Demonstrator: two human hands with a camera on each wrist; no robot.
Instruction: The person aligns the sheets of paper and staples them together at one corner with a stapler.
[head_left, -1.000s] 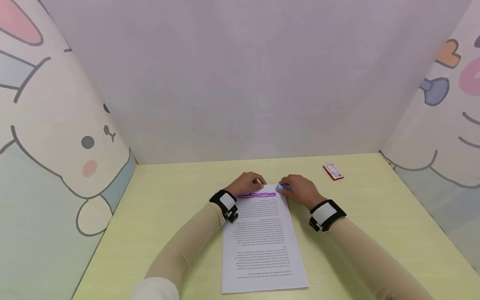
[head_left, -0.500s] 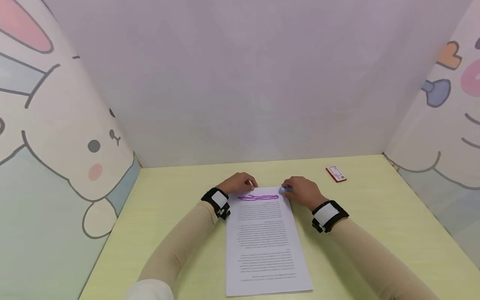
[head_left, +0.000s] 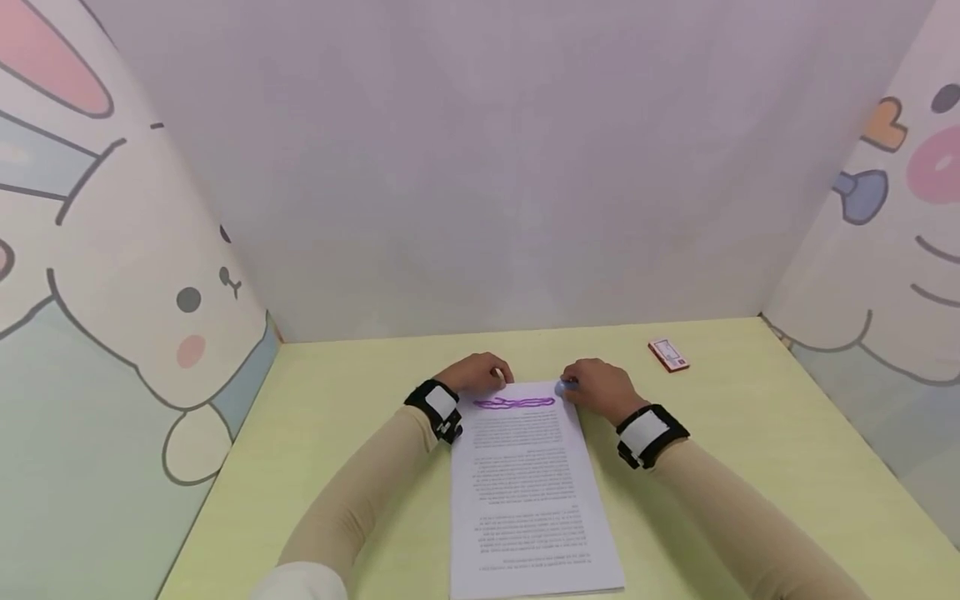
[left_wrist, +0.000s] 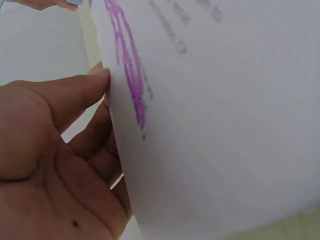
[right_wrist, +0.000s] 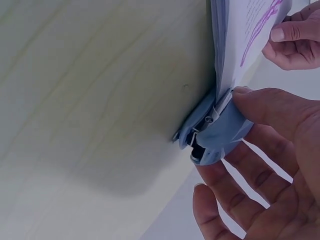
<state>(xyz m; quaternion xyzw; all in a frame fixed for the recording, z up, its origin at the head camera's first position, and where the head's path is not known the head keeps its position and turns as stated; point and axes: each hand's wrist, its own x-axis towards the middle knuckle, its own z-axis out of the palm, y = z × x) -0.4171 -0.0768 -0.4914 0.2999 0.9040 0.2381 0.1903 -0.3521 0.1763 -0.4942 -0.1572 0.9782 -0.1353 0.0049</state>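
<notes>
A stack of printed paper (head_left: 525,500) lies lengthwise on the table, with purple scribbled lines across its far end. At the far left corner my left hand (head_left: 480,374) pinches the stack's edge. In the left wrist view its thumb (left_wrist: 90,87) presses the edge, with the other fingers curled partly behind the sheets. My right hand (head_left: 602,387) holds a small blue stapler (right_wrist: 225,131) at the far right corner. The thumb lies on one side of the stapler and the fingers on the other; the paper's corner sits between the stapler's arms.
A small red and white box (head_left: 668,355) lies on the table (head_left: 360,375) at the back right. A plain pale wall (head_left: 480,167) rises behind the table. Side panels with cartoon animals (head_left: 135,275) stand at left and right.
My left hand has shifted left along the far edge, uncovering more of the purple scribble. The right hand keeps the stapler at the corner. The view has shifted slightly.
</notes>
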